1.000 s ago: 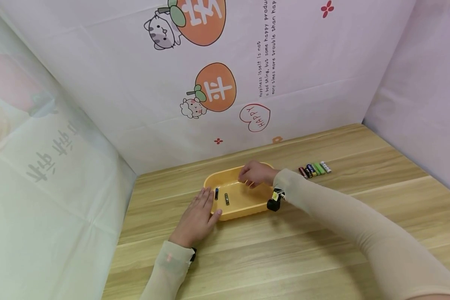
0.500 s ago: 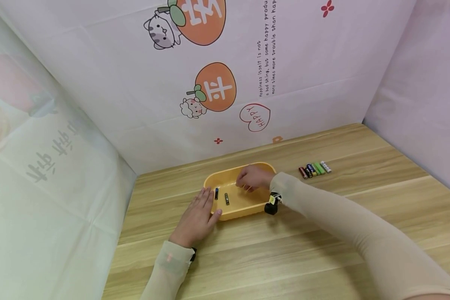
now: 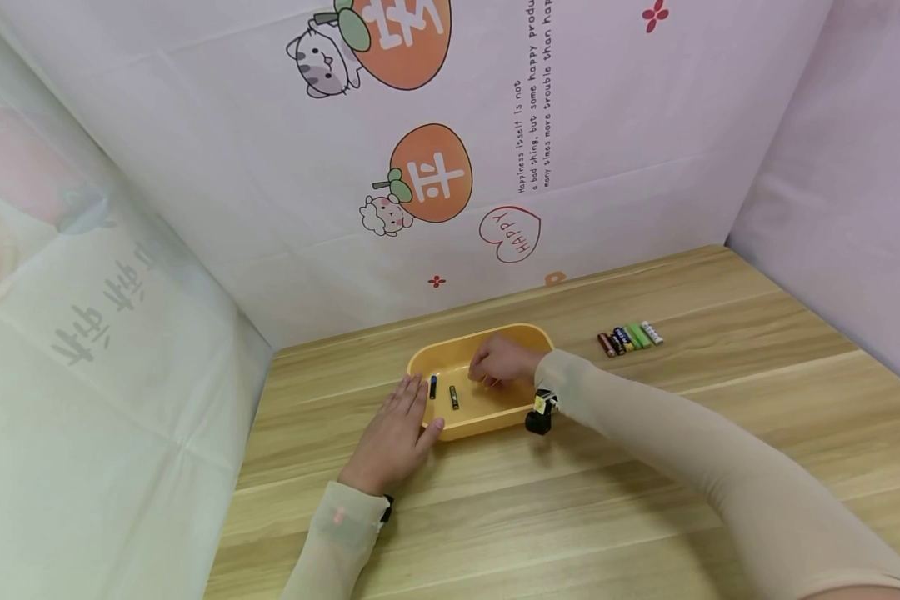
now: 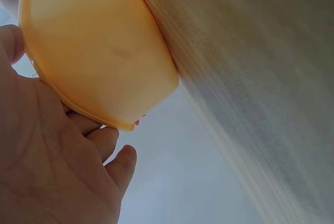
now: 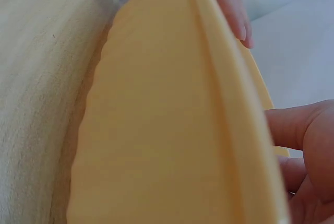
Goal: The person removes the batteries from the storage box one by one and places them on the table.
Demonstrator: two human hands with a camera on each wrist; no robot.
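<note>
A yellow plastic bin stands on the wooden table. My left hand rests along its left rim, fingers straight, the thumb at the near corner; in the left wrist view the hand lies against the bin's edge. Inside the bin, my right hand reaches down with bent fingers toward the floor. The near wall covers its fingertips in the right wrist view, so I cannot tell whether they pinch anything. Left of that hand, a blue-and-black battery and a dark battery lie on the bin's floor.
Right of the bin, several batteries lie side by side: a dark red one, green ones and a white one among them. A printed white sheet rises behind the table, with more sheeting at both sides.
My right hand has shifted slightly left and lower inside the bin, its wrist moving with it. The left hand, the bin and the visible batteries have stayed put.
</note>
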